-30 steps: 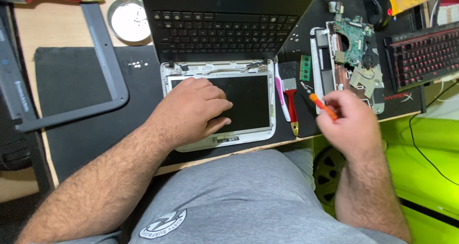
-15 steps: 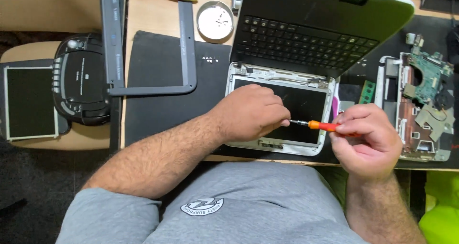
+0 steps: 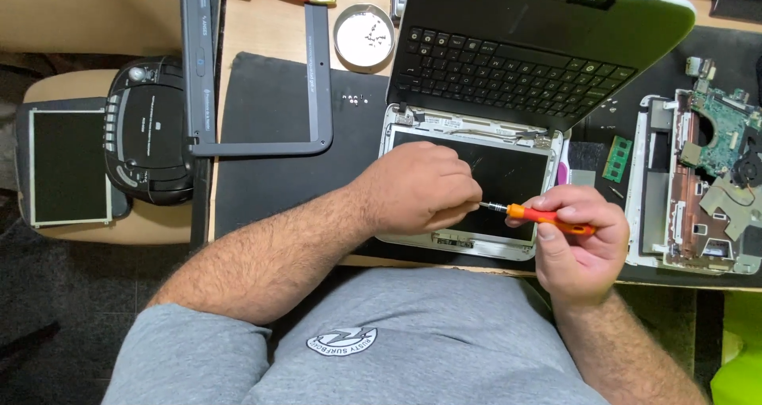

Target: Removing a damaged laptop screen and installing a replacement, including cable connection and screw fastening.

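Left hand (image 3: 425, 189) curled, pressing laptop base (image 3: 464, 184) | right hand (image 3: 575, 242) pinched orange screwdriver (image 3: 540, 216) | risk: tip slipping, scratching the panel.

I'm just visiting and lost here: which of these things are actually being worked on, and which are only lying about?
In use: laptop, screwdriver, left hand, right hand.

Lying about: screw dish, radio, grey frame, loose panel, memory stick, opened second laptop.
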